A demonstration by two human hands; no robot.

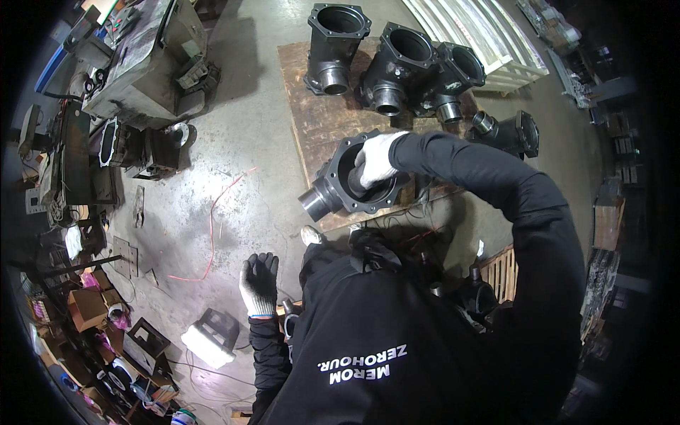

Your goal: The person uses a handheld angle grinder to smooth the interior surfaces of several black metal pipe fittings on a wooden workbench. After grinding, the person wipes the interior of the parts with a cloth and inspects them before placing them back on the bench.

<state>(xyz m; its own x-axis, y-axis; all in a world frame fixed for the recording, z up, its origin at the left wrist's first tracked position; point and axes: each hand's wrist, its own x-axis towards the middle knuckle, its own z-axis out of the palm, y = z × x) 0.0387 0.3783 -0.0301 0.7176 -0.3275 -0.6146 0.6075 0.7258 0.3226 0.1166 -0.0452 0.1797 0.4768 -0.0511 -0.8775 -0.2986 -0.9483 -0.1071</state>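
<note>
The right hand (pixel 377 159) reaches into the wide mouth of a black housing (pixel 337 185), which sits at the near edge of a wooden board (pixel 327 131); its fingers are curled, but whether they grip anything I cannot tell. The left hand (pixel 260 285), nearer and further left, is empty and loosely spread, above the floor (pixel 244 134). Three upright housings (pixel 393 74) stand at the board's far side.

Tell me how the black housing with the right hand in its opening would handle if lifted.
The black housing is probably heavy and stiff, since it looks thick and metallic. Its smooth, shiny spout may be slippery; jutting to one side, it could also tip the load.
</note>
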